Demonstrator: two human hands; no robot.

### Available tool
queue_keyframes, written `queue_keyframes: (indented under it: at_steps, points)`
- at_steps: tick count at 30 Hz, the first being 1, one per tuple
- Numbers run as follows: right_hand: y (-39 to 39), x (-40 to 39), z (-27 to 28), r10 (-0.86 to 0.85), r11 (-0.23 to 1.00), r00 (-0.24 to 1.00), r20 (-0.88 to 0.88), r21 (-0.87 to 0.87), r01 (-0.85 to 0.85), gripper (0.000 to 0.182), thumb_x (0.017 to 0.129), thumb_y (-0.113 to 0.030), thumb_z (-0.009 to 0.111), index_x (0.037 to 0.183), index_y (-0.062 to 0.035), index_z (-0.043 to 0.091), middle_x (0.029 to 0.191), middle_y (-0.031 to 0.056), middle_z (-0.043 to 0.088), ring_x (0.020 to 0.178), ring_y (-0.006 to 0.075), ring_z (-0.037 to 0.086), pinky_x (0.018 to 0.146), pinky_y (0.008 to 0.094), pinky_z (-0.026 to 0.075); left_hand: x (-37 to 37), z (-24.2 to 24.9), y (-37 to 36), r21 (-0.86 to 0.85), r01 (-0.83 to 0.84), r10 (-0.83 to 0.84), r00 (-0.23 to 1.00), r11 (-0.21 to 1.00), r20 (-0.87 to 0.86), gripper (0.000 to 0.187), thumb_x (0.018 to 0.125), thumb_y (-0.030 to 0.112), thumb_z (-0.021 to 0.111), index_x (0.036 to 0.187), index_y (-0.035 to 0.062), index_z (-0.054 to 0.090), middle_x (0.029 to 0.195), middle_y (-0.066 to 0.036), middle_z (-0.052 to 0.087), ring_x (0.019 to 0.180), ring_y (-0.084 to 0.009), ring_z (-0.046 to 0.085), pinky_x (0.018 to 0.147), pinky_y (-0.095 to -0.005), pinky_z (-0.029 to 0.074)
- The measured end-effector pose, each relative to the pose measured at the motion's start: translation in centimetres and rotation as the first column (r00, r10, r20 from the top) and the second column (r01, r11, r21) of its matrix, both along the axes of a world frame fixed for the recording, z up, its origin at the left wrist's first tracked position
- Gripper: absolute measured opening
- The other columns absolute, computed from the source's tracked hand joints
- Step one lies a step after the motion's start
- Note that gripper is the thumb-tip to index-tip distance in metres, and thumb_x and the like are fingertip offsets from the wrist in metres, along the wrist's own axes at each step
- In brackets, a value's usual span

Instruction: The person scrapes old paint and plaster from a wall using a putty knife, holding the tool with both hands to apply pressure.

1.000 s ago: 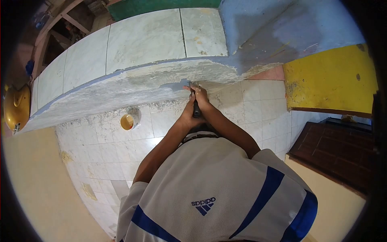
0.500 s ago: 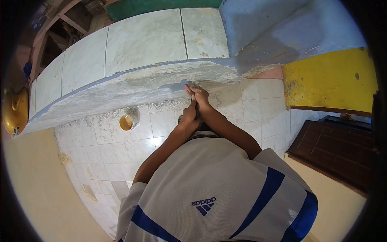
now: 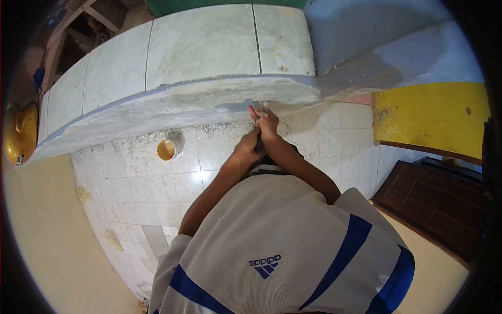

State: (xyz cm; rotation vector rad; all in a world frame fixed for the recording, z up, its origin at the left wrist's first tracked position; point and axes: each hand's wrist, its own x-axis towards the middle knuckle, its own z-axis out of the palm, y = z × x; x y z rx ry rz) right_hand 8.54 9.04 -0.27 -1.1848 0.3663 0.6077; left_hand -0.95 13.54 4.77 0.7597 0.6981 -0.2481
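My right hand [image 3: 268, 124] is closed around the front part of a scraper [image 3: 258, 137], close to the low wall [image 3: 172, 102]. Behind it, my left hand [image 3: 248, 144] wraps the scraper's dark handle. The tool's front end is at the wall face beside a patch of blue paint [image 3: 236, 107]; whether its edge touches cannot be made out. Around that patch the wall is bare, rough and whitish. My fingers hide most of the tool.
White tiles [image 3: 204, 57] top the wall. Paint flakes [image 3: 204, 131] litter the tiled floor along its base. A small tub [image 3: 167, 149] stands on the floor to the left. A gold helmet [image 3: 21, 133] is at far left, a yellow panel [image 3: 431, 118] at right.
The view has tilted and shifted slightly, so wall and tub sit differently in it. Both hands keep their hold on the scraper, near the same blue patch.
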Motion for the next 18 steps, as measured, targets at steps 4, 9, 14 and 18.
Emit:
queue_keyframes:
  at_steps: [4, 9, 14, 18]
  points:
    - [0.5, 0.4, 0.9, -0.051, 0.999, 0.998, -0.047, 0.007, 0.051, 0.027, 0.093, -0.003, 0.059, 0.116, 0.0107, 0.057, 0.114, 0.0165, 0.066, 0.103, 0.0263, 0.069, 0.092, 0.0334, 0.054, 1.6, 1.0, 0.4, -0.329, -0.139, 0.084, 0.981, 0.934, -0.175, 0.043, 0.104, 0.046, 0.046, 0.129, 0.0128, 0.056, 0.118, -0.008, 0.066, 0.109, -0.0261, 0.064, 0.089, -0.0498, 0.053]
    - [0.9, 1.2, 1.0, -0.131, 0.991, 0.978, -0.161, -0.020, 0.129, 0.017, 0.093, -0.002, 0.057, 0.107, 0.0081, 0.060, 0.107, 0.0173, 0.068, 0.092, 0.0231, 0.071, 0.082, 0.0290, 0.056, 2.4, 0.2, 0.5, -0.413, -0.134, 0.089, 0.988, 0.901, -0.126, 0.043, 0.106, 0.044, 0.041, 0.129, 0.0107, 0.055, 0.120, -0.010, 0.066, 0.110, -0.0290, 0.064, 0.092, -0.0550, 0.052]
    - [0.7, 1.8, -0.2, -0.089, 0.996, 0.966, -0.242, -0.047, 0.080, 0.023, 0.092, -0.001, 0.057, 0.113, 0.0072, 0.058, 0.101, 0.0164, 0.071, 0.086, 0.0218, 0.069, 0.074, 0.0284, 0.057, 3.7, 1.0, 1.6, -0.389, -0.065, -0.003, 0.985, 0.919, -0.173, 0.044, 0.105, 0.045, 0.043, 0.131, 0.0116, 0.053, 0.122, -0.013, 0.065, 0.109, -0.0303, 0.065, 0.091, -0.0553, 0.053]
    - [1.6, 3.1, -2.0, -0.115, 0.993, 0.977, -0.177, -0.047, 0.108, 0.020, 0.091, -0.001, 0.058, 0.109, 0.0075, 0.060, 0.100, 0.0160, 0.072, 0.076, 0.0209, 0.067, 0.071, 0.0280, 0.057, 2.5, 1.2, 0.4, -0.331, -0.111, 0.087, 0.993, 0.937, -0.085, 0.042, 0.106, 0.042, 0.041, 0.131, 0.0104, 0.052, 0.121, -0.014, 0.065, 0.109, -0.0315, 0.065, 0.091, -0.0583, 0.053]
